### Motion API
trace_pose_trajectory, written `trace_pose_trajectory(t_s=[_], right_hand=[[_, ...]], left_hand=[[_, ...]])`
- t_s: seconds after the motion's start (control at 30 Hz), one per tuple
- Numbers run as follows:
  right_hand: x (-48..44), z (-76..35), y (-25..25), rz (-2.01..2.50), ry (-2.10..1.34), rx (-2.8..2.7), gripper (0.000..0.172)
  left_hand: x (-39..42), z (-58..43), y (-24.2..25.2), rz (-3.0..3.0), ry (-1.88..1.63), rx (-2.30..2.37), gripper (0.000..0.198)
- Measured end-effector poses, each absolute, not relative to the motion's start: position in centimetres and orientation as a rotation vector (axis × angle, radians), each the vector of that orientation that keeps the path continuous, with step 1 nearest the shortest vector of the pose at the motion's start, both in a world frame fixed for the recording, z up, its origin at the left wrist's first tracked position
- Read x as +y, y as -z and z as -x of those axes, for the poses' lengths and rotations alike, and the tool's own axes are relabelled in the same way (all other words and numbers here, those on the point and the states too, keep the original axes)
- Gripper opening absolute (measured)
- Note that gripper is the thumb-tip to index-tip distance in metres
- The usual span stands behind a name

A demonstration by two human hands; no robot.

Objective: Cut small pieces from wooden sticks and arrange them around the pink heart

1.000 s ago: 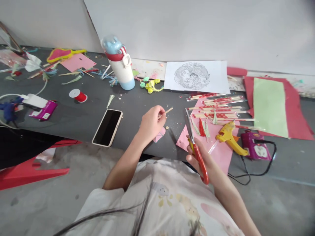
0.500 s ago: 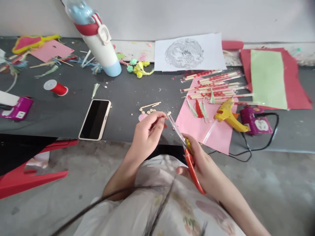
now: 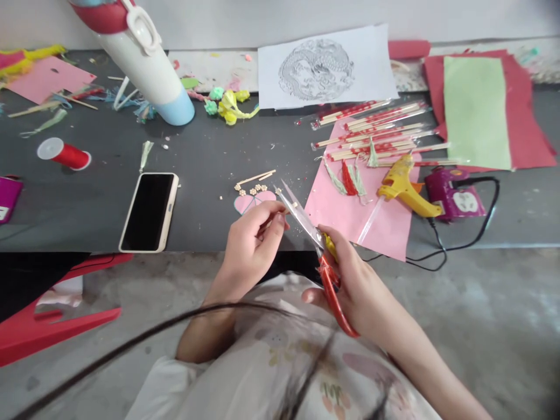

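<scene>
Remotely, head view | my left hand (image 3: 251,242) pinched a wooden stick (image 3: 294,205), fingertips drawn together | my right hand (image 3: 356,280) gripped red-handled scissors (image 3: 324,269), blades parted about the stick's tip | a pink cutout (image 3: 244,203) lay on the gray table (image 3: 210,157), just beyond the left hand.

Around the dark grey tabletop (image 3: 205,221)

From mid-view, a black-screened phone in a pale case (image 3: 149,213) lies at nine o'clock. Further out is a white-ended spool of red thread (image 3: 70,155). Between ten and eleven, a white, red and blue bottle (image 3: 142,73). Past twelve, a white dragon-printed sheet (image 3: 326,67). At two, pale green paper (image 3: 476,114) over red paper (image 3: 531,122). At eight, something red, seemingly plastic (image 3: 39,344), cut off.
</scene>
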State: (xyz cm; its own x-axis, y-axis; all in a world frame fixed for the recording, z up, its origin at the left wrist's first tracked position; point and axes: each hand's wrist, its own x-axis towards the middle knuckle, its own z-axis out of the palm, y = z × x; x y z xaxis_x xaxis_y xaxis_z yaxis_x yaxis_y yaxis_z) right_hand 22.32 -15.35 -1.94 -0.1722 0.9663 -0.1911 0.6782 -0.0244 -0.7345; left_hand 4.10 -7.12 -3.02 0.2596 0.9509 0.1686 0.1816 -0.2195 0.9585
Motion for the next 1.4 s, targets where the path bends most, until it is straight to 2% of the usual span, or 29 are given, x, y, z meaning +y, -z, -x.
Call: trace_pose_trajectory(t_s=[0.2, 0.73, 1.03, 1.17, 1.27, 1.4], right_hand=[[-15.1, -22.4, 1.4, 1.753, -1.034, -1.886, 0.082], [-13.9, -21.9, 1.4, 1.703, -1.121, -1.844, 0.085], [-13.2, -22.6, 1.2, 1.378, -1.509, -1.649, 0.078], [-13.0, -23.0, 1.0, 1.319, -1.564, -1.569, 0.07], [-13.0, -22.9, 1.1, 1.352, -1.491, -1.625, 0.073], [-13.2, -22.1, 1.2, 1.536, -1.123, -1.773, 0.091]], left_hand=[[-6.7, -4.1, 2.8, -1.706, -1.0, 1.104, 0.02], [-6.1, -4.0, 3.2, -1.937, -0.938, 1.272, 0.024], [-5.6, -4.2, 2.1, -2.336, -0.807, 1.372, 0.02], [-5.3, -4.7, 1.3, -2.435, -0.741, 1.454, 0.019], [-5.2, -5.1, 1.0, -2.429, -0.772, 1.456, 0.018], [-5.5, -5.4, 1.1, -2.295, -0.913, 1.397, 0.019]])
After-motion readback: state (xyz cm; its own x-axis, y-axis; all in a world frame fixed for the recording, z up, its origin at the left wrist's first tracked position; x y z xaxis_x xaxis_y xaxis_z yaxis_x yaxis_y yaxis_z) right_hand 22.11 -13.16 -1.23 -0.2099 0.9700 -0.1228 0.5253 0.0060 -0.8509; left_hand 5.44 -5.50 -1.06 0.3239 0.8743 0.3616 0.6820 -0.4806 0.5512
